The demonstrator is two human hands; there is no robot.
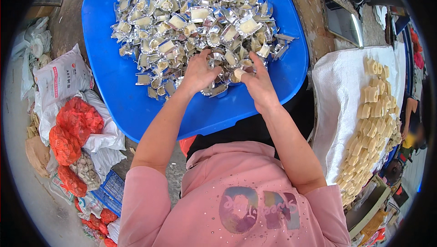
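Note:
In front of me a large blue plastic tub (255,109) holds a heap of small shiny silver pieces with cream-coloured faces (177,20). My left hand (199,72) lies at the near edge of the heap, its thumb and forefinger spread and touching pieces. Close by on the right, my right hand (258,83) reaches into the same edge with thumb and forefinger apart. A tan wrap covers its thumb tip. Other fingertips of both hands are partly hidden among the pieces, and I see nothing firmly gripped.
On a white sheet (330,96) to the right lie many cream-coloured blocks (373,126). A phone (341,21) rests beyond it on the worn wooden table. At left are a white printed sack (63,76), red mesh bags (79,122) and a blue crate (111,188). Another person's arm (409,110) shows far right.

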